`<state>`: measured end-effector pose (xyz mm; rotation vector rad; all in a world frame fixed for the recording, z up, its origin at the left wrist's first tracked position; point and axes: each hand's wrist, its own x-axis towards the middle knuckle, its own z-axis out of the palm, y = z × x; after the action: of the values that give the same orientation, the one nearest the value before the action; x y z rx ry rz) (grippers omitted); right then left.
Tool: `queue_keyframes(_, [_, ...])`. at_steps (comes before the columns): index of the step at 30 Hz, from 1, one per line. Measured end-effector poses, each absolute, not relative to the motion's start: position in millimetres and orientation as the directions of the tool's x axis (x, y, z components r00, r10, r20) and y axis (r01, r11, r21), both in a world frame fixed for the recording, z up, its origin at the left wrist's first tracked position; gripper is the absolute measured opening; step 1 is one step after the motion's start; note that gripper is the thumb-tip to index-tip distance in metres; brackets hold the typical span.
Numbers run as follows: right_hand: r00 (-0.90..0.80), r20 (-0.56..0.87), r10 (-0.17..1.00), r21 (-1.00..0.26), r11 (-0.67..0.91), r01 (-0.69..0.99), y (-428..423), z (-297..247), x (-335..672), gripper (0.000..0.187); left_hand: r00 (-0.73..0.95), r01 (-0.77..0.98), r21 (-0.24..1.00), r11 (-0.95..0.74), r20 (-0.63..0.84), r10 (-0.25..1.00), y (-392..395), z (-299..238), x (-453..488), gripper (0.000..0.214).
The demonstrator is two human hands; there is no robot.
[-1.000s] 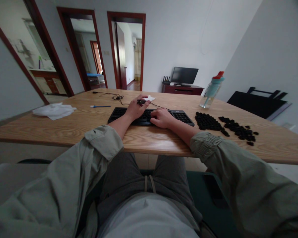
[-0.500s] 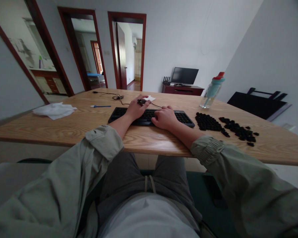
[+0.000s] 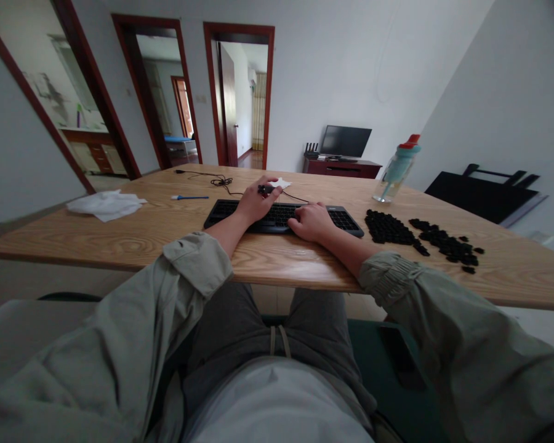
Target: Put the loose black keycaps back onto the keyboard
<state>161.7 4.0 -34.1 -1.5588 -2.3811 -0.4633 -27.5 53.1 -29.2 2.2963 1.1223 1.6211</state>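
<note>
A black keyboard [image 3: 272, 226] lies on the wooden table in front of me. My left hand [image 3: 255, 204] is over its middle, fingers closed around a small black piece [image 3: 263, 189] whose kind I cannot make out. Against the keyboard's right half rests my right hand [image 3: 314, 221], its fingers curled in. Whatever those fingertips hold or touch is hidden. Black keycaps stand in a tight block [image 3: 388, 227] to the right of the keyboard, and a looser scatter of keycaps [image 3: 450, 243] lies beyond it.
A clear bottle [image 3: 391, 178] with a red lid stands behind the keycaps. White tissue [image 3: 282, 183] lies behind the keyboard. At the left are a white cloth [image 3: 107, 204], a blue-handled brush [image 3: 189, 197] and a coiled cable [image 3: 221, 181]. A phone [image 3: 401, 357] rests on the seat.
My right hand has shifted very slightly along the keyboard, its fingers a little more drawn in. The whole view has moved slightly; the left hand keeps its hold.
</note>
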Motion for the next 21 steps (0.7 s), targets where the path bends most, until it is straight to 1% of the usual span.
queue_keyframes(2, [-0.405, 0.381, 0.831, 0.124, 0.388, 0.913, 5.2, -32.5, 164.3, 0.041, 0.149, 0.500, 0.483, -0.718, 0.769, 0.621, 52.8, -29.1, -27.5, 0.025])
queue_keyframes(4, [-0.428, 0.337, 0.839, 0.111, 0.417, 0.902, 7.9, -26.7, 170.6, 0.038, 0.152, 0.502, 0.479, -0.720, 0.771, 0.619, 52.3, -28.1, -27.6, 0.025])
queue_keyframes(8, [-0.510, 0.079, 0.856, 0.004, 0.511, 0.859, 15.1, -3.4, 190.4, 0.029, 0.154, 0.489, 0.452, -0.746, 0.797, 0.584, 51.9, -23.5, -27.9, 0.026])
queue_keyframes(10, [-0.545, -0.006, 0.838, -0.008, 0.545, 0.838, 17.4, 9.2, 196.8, 0.027, 0.138, 0.472, 0.437, -0.765, 0.821, 0.554, 51.7, -20.7, -27.8, 0.025])
queue_keyframes(13, [-0.586, -0.071, 0.807, 0.034, 0.589, 0.807, 17.7, 22.4, 195.4, 0.025, 0.109, 0.453, 0.445, -0.772, 0.832, 0.543, 48.2, -16.2, -26.4, 0.024])
queue_keyframes(15, [-0.608, -0.110, 0.786, 0.093, 0.617, 0.782, 16.8, 26.6, 189.4, 0.022, 0.130, 0.449, 0.447, -0.774, 0.824, 0.551, 43.5, -12.2, -24.7, 0.025])
queue_keyframes(18, [-0.643, -0.167, 0.747, 0.229, 0.664, 0.712, 16.4, 29.0, 180.1, 0.021, 0.267, 0.453, 0.387, -0.803, 0.801, 0.536, 38.7, -4.0, -23.1, 0.027])
queue_keyframes(21, [-0.654, -0.222, 0.723, 0.311, 0.688, 0.656, 18.7, 30.8, 174.0, 0.020, 0.474, 0.483, 0.239, -0.842, 0.738, 0.481, 46.3, 3.5, -25.9, 0.028])
